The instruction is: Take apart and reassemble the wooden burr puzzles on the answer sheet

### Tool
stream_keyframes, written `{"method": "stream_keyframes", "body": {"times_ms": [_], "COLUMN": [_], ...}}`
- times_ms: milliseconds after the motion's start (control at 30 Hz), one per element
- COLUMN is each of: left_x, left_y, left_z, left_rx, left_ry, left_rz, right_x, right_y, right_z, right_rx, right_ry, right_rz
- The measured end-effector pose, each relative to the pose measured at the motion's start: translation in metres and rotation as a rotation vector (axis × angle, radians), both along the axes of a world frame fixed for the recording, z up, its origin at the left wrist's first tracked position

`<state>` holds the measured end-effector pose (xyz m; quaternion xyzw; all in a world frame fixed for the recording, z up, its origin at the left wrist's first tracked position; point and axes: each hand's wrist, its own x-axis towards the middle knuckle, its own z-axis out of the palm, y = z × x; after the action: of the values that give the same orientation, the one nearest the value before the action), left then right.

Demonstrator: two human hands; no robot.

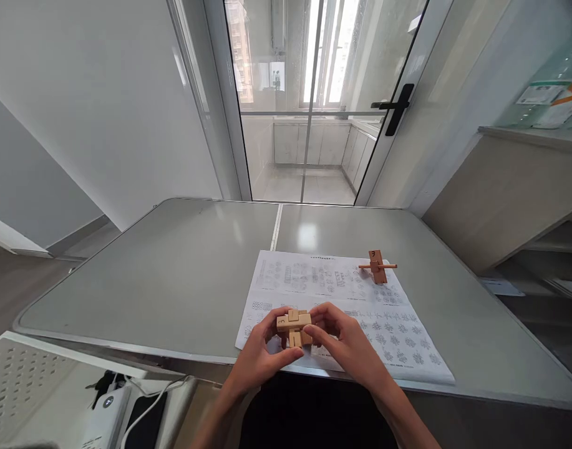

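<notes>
Above a grey table (173,280), left fingers (286,357) and right fingers (322,337) together grip a wooden block assembly (294,320).

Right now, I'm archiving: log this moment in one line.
left hand, right hand: holding pale wooden blocks | printed sheet: on table | brown wooden piece: sheet's far-right corner
</notes>
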<state>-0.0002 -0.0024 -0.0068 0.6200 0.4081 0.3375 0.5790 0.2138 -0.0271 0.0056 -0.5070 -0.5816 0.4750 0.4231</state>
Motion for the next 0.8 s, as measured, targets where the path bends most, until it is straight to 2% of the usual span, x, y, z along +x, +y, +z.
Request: {"method": "stream_keyframes", "body": {"times_ms": [133, 233, 400, 567, 667, 800], "left_x": [0.004, 0.006, 0.007, 0.007, 0.007, 0.005], "left_y": [0.001, 0.002, 0.001, 0.0, 0.001, 0.002], "left_z": [-0.004, -0.004, -0.002, -0.002, -0.003, -0.002], "left_rx": [-0.024, -0.014, 0.003, 0.007, 0.012, -0.003], "left_ry": [-0.06, -0.055, -0.048, -0.035, -0.034, -0.053], "left_rz": [0.068, 0.096, 0.108, 0.121, 0.119, 0.114], "right_x": [0.013, 0.016, 0.005, 0.001, 0.002, 0.002], "right_y": [0.003, 0.0, -0.005, 0.001, 0.002, -0.001], "right_z": [-0.008, -0.015, -0.022, -0.021, -0.02, -0.014], "right_rx": [0.089, 0.124, 0.101, 0.203, 0.158, -0.132], "right_ry": [-0.208, -0.336, -0.374, -0.401, -0.277, 0.191], "right_rz": [-0.06, -0.032, -0.002, 0.081, 0.001, -0.156]}}
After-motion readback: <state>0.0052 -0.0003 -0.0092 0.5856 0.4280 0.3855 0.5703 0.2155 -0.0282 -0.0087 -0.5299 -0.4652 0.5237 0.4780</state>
